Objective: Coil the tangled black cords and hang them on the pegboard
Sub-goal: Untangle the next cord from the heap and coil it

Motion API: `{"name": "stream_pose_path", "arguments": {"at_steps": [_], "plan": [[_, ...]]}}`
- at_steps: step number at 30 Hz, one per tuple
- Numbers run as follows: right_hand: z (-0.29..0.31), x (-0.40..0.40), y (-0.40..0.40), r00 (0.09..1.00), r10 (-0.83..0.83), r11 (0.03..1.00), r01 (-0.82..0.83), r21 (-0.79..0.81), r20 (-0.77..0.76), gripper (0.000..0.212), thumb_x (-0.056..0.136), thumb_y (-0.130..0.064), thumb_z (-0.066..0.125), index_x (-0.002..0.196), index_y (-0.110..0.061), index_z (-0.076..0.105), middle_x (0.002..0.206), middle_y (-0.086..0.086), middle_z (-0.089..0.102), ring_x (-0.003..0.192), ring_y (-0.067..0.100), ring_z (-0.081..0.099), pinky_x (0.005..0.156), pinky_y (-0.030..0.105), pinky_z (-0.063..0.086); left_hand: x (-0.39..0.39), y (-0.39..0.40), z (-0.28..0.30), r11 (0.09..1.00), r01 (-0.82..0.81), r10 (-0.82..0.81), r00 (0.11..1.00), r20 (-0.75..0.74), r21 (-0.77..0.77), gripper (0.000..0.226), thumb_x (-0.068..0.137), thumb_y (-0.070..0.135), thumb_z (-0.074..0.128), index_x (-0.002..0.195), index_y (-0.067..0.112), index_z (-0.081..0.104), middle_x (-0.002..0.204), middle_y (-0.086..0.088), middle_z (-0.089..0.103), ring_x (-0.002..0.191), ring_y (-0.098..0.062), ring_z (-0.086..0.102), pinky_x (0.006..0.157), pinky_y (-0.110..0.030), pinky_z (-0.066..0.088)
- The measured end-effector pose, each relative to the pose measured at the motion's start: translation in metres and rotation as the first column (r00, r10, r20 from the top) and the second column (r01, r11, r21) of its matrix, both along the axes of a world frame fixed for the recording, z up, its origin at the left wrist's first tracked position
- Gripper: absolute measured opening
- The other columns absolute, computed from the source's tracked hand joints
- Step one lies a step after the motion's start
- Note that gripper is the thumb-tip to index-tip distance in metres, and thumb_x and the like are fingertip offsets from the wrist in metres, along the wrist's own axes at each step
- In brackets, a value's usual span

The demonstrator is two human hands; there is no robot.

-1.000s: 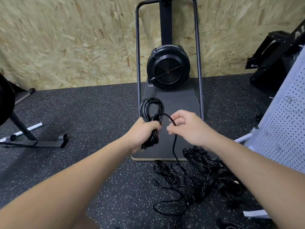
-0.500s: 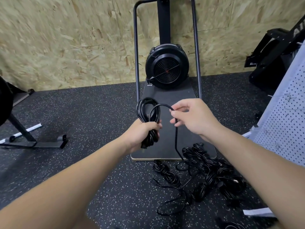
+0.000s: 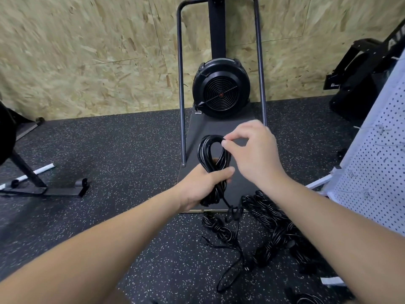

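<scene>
My left hand (image 3: pixel 202 183) grips a black cord coil (image 3: pixel 208 150) around its middle, the loops standing up above my fist. My right hand (image 3: pixel 252 150) pinches the cord at the top of the coil with thumb and forefinger. The cord's loose tail hangs from my left fist down to the floor. A tangled pile of black cords (image 3: pixel 274 229) lies on the speckled floor below my right forearm, with a smaller bundle (image 3: pixel 215 227) beside it. The white pegboard (image 3: pixel 377 163) leans at the right edge.
A black fan machine (image 3: pixel 221 93) on a dark platform with a metal frame stands straight ahead against the chipboard wall. Black equipment (image 3: pixel 359 80) sits at the far right, and a black stand with feet (image 3: pixel 43 185) at the left. A white strip (image 3: pixel 332 280) lies near the cords.
My right hand has carried the cord up and over to the top of the coil, laying another loop onto it. The tail on the floor has been drawn shorter.
</scene>
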State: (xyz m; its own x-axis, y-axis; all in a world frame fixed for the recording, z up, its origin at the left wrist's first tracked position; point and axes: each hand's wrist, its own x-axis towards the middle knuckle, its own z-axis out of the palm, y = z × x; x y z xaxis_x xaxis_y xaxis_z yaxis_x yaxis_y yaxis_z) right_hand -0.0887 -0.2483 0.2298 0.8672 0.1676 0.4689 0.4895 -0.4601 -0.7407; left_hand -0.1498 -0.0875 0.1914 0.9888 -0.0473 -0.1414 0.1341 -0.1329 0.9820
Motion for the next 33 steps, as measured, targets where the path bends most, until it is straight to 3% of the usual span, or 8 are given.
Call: {"name": "stream_pose_path", "arguments": {"at_steps": [2, 5, 8, 11, 16, 22, 26, 33], "plan": [[0.001, 0.003, -0.004, 0.998, 0.044, 0.997, -0.041, 0.064, -0.039, 0.009, 0.095, -0.036, 0.083, 0.102, -0.035, 0.077, 0.112, -0.015, 0.069, 0.098, 0.008, 0.068, 0.092, 0.034, 0.053, 0.001, -0.001, 0.001, 0.989, -0.045, 0.042, 0.999, -0.025, -0.143, 0.016, 0.109, 0.016, 0.068, 0.097, 0.007, 0.063, 0.083, -0.010, 0.061, 0.078, -0.025, 0.068, 0.086, -0.044, 0.060], [-0.006, 0.008, -0.005, 0.909, 0.216, 0.970, -0.158, 0.187, -0.356, 0.015, 0.104, -0.020, 0.069, 0.117, -0.027, 0.071, 0.104, -0.006, 0.080, 0.087, 0.010, 0.078, 0.092, 0.042, 0.065, 0.002, 0.000, 0.005, 0.966, -0.120, 0.116, 0.993, -0.027, -0.229, 0.010, 0.110, 0.012, 0.064, 0.106, 0.003, 0.065, 0.075, -0.007, 0.056, 0.063, -0.020, 0.057, 0.081, -0.047, 0.066], [-0.028, 0.009, -0.006, 0.792, 0.262, 0.935, -0.351, -0.060, -0.552, 0.026, 0.101, -0.006, 0.062, 0.110, -0.025, 0.077, 0.097, -0.004, 0.084, 0.095, 0.018, 0.081, 0.098, 0.047, 0.063, 0.006, 0.006, 0.010, 0.976, -0.190, 0.191, 0.982, -0.006, -0.107, 0.025, 0.109, 0.021, 0.066, 0.085, 0.011, 0.065, 0.073, -0.007, 0.059, 0.063, -0.024, 0.060, 0.059, -0.032, 0.055], [-0.046, 0.003, -0.007, 0.678, 0.331, 0.789, -0.580, -0.201, -0.656, 0.019, 0.096, -0.013, 0.078, 0.112, -0.022, 0.076, 0.102, -0.007, 0.082, 0.096, 0.015, 0.078, 0.087, 0.026, 0.062, 0.009, 0.013, 0.014, 0.961, -0.236, 0.240, 0.971, 0.013, -0.143, 0.026, 0.108, 0.022, 0.067, 0.085, 0.011, 0.061, 0.074, -0.008, 0.058, 0.061, -0.022, 0.060, 0.059, -0.032, 0.051], [-0.048, 0.003, -0.005, 0.688, 0.362, 0.790, -0.584, -0.184, -0.628, 0.037, 0.081, -0.041, 0.096, 0.109, -0.026, 0.077, 0.103, -0.006, 0.080, 0.096, 0.011, 0.077, 0.096, 0.038, 0.063, 0.015, 0.016, 0.022, 0.897, -0.347, 0.361, 0.932, 0.003, -0.275, 0.027, 0.106, 0.018, 0.069, 0.082, 0.010, 0.060, 0.071, -0.006, 0.056, 0.058, -0.020, 0.056, 0.060, -0.034, 0.056], [-0.048, 0.010, -0.011, 0.688, 0.423, 0.670, -0.676, -0.308, -0.589, 0.044, 0.085, -0.006, 0.089, 0.123, -0.023, 0.074, 0.120, -0.010, 0.078, 0.113, 0.005, 0.073, 0.100, 0.022, 0.058, 0.025, 0.036, 0.027, 0.834, -0.424, 0.441, 0.897, -0.035, -0.354, 0.016, 0.106, 0.016, 0.070, 0.097, 0.007, 0.059, 0.071, -0.004, 0.055, 0.056, -0.017, 0.055, 0.059, -0.033, 0.055], [-0.052, 0.027, -0.023, 0.726, 0.330, 0.827, -0.531, -0.186, -0.604, 0.033, 0.097, 0.014, 0.068, 0.117, -0.011, 0.078, 0.108, 0.003, 0.084, 0.098, 0.011, 0.082, 0.097, 0.030, 0.064, 0.022, 0.051, 0.028, 0.858, -0.472, 0.474, 0.880, -0.044, -0.200, 0.017, 0.105, 0.017, 0.069, 0.095, 0.007, 0.060, 0.071, -0.006, 0.057, 0.059, -0.021, 0.059, 0.050, -0.028, 0.051], [-0.030, 0.045, -0.045, 0.751, 0.232, 0.972, -0.160, 0.170, -0.618, 0.030, 0.098, 0.019, 0.049, 0.108, 0.007, 0.074, 0.092, 0.031, 0.079, 0.082, 0.028, 0.084, 0.069, 0.028, 0.066, 0.014, 0.082, 0.007, 0.845, -0.172, 0.160, 0.985, 0.067, 0.506, 0.026, 0.095, 0.022, 0.080, 0.080, 0.004, 0.067, 0.067, -0.007, 0.068, 0.055, -0.017, 0.059, 0.055, -0.026, 0.048]]}}
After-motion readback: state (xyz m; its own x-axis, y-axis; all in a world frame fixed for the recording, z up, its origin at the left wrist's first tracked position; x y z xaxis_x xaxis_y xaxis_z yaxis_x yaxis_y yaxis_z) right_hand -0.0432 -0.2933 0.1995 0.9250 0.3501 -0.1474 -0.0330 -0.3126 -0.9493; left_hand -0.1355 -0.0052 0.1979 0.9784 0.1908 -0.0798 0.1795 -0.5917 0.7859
